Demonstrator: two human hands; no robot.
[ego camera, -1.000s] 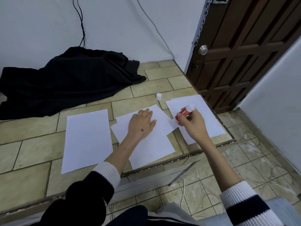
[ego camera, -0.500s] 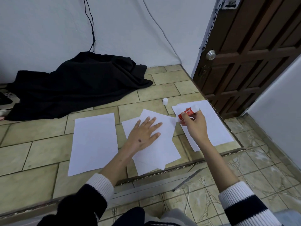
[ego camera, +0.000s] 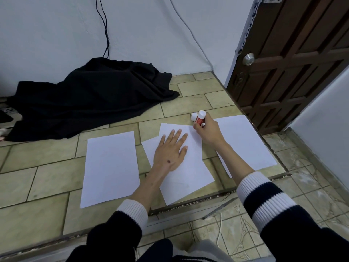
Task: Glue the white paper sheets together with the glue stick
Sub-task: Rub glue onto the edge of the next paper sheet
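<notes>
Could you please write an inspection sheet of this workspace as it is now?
Surface: tiled floor, raised step edge.
Job's things: centre paper sheets overlapping; left sheet apart; right sheet; glue stick; white cap on floor.
Clutter: black cloth.
Hands: left hand presses flat on centre sheets; right hand grips glue stick.
Cables: black cable, white cord.
Surroundings: wooden door, white wall.

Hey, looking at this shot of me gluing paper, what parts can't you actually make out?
Head view only:
- Glue stick: lower body hidden inside the right hand; label print too small to read.
- Lower sheet of the middle stack: mostly covered by the top sheet and the left hand.
- Any glue between those sheets: hidden.
</notes>
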